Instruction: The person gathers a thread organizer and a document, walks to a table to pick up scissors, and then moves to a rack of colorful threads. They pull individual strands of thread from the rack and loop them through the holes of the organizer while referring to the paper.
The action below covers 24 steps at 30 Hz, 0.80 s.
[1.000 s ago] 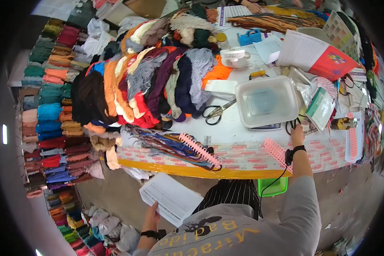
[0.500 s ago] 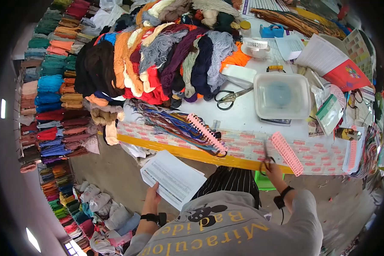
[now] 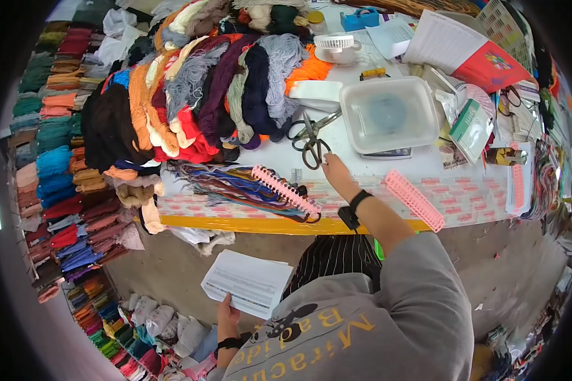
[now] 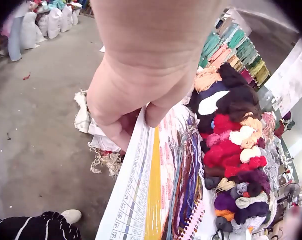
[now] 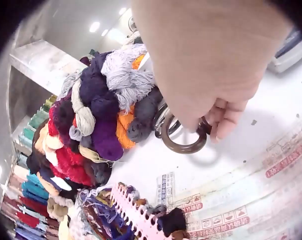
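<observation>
My right hand [image 3: 340, 174] pinches a pair of dark-handled scissors [image 3: 313, 141] by a finger ring, over the white tabletop. In the head view their blades overlap a second pair of scissors [image 3: 328, 119] lying there. The right wrist view shows a brown finger ring [image 5: 183, 149] at my fingertips; the blades are mostly hidden behind the hand. Low at the left, my left hand [image 3: 227, 315] grips printed sheets of paper [image 3: 246, 284] at their edge, in front of the table. Numbered rows on the paper [image 4: 126, 205] show in the left wrist view.
A pink punched strip [image 3: 286, 190] strung with coloured threads lies near the table's yellow front edge [image 3: 235, 226]. Another pink strip [image 3: 415, 200] lies to the right. Yarn hanks [image 3: 216, 95] pile up at the left; a clear plastic box [image 3: 388, 145] stands behind my right hand.
My right hand took hold of scissors beside the plastic box, drew them to the table's front edge, then carried them left to the other pair. My left hand keeps the papers.
</observation>
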Available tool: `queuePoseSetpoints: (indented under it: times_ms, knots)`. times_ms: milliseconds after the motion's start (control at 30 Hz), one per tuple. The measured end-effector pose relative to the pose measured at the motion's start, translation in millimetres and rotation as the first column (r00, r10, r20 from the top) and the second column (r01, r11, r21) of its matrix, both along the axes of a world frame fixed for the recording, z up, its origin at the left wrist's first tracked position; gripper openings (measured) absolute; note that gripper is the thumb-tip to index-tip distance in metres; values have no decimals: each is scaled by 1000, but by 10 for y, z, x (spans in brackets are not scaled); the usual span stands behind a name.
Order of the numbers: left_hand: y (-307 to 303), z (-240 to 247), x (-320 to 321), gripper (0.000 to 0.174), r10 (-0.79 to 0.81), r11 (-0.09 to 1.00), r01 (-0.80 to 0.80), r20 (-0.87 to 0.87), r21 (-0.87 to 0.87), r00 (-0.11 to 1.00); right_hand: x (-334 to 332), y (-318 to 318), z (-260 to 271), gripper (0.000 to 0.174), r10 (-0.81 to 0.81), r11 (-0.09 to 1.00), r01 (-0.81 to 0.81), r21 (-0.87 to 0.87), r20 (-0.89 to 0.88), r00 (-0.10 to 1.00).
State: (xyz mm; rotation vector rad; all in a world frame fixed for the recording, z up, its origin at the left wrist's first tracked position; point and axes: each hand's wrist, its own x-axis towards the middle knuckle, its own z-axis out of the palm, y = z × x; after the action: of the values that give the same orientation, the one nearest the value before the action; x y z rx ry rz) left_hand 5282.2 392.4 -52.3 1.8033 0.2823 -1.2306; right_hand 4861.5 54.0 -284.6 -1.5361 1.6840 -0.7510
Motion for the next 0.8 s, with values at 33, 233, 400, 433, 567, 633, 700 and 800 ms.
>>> queuePoseSetpoints:
  times_ms: [33, 233, 400, 433, 567, 633, 700, 800]
  knots:
    - [8, -22, -14, 35, 0, 1000, 0, -6, 3, 1000, -129, 148, 33, 24, 0, 1000, 0, 3, -6, 1000]
    - [-109, -37, -105, 35, -14, 998, 17, -55, 53, 998, -1593, 1346, 135, 40, -207, 956, 260, 133, -320, 924]
    - [-334, -172, -148, 36, -134, 991, 134, -43, -15, 990, -2367, 1974, 295, 45, -265, 922, 383, 56, -629, 731]
    - [-393, -197, -132, 36, -158, 987, 158, -49, -13, 986, -2422, 2017, 299, 46, -236, 939, 340, 51, -624, 745]
    - [-658, -175, -46, 40, -204, 978, 205, -31, 44, 979, -2413, 2021, 214, 46, -226, 933, 356, 55, -680, 698]
    - [-793, -122, -62, 40, -226, 973, 227, -23, 41, 974, -2435, 2010, 198, 44, -235, 939, 343, 14, -703, 671]
    - [-882, -69, -89, 40, -274, 962, 273, -32, -10, 961, -2492, 2001, 238, 43, -230, 944, 329, 20, -675, 701]
    - [-908, -58, -151, 40, -296, 953, 292, -38, -86, 955, -2553, 1955, 332, 41, -185, 957, 286, 43, -667, 721]
